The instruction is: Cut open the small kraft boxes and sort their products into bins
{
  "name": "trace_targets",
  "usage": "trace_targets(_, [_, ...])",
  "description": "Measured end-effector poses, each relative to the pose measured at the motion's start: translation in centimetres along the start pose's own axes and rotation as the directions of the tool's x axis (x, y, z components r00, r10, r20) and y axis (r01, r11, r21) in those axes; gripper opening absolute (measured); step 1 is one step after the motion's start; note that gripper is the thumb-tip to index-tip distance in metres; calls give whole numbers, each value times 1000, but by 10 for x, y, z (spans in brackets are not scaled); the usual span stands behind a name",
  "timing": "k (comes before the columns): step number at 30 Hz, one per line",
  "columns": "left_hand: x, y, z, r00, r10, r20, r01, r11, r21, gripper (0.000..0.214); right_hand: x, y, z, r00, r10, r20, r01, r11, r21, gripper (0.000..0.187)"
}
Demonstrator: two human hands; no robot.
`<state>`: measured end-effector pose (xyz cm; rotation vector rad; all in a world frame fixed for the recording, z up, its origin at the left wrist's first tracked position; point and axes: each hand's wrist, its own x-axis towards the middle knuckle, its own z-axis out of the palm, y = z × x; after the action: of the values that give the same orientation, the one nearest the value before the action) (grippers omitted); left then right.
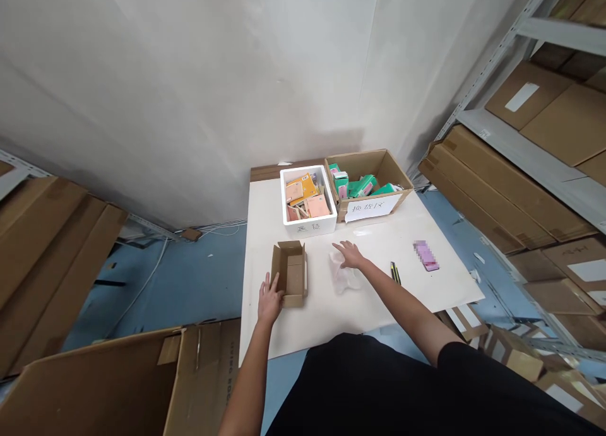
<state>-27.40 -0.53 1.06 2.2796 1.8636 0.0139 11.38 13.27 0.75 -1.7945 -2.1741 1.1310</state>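
My left hand point(270, 301) rests with its fingers apart against the left side of a small cardboard box point(291, 272). The box stands upright with its top open, and nothing shows inside it. To the right, my right hand point(349, 254) reaches over a crumpled, translucent plastic bag point(345, 279) with its fingers spread. Whether the fingertips touch the bag I cannot tell. Both things lie on a white-topped table point(322, 332). A black and yellow utility knife point(395, 273) lies right of the bag.
Behind stand a white foam box point(310, 226) of small orange and pink packets and a larger cardboard box point(402, 199) with green packages. A purple phone-shaped object point(426, 255) lies at right. Shelves with cartons point(511, 190) flank the right; a big open carton point(189, 373) stands lower left.
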Motion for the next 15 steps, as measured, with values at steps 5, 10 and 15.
trace_targets(5, [-16, 17, 0, 990, -98, -102, 96, 995, -27, 58, -17, 24, 51, 973, 231, -17, -229, 947, -227, 84])
trace_targets(10, [-23, 64, 3, 942, -136, -307, 78, 978, -195, 66, -40, 38, 111, 946, 277, 170, -211, 921, -329, 75])
trace_targets(15, [-7, 127, 22, 950, 98, -296, -209, 904, -373, 53, -40, 37, 138, 945, 300, 132, -246, 915, -320, 78])
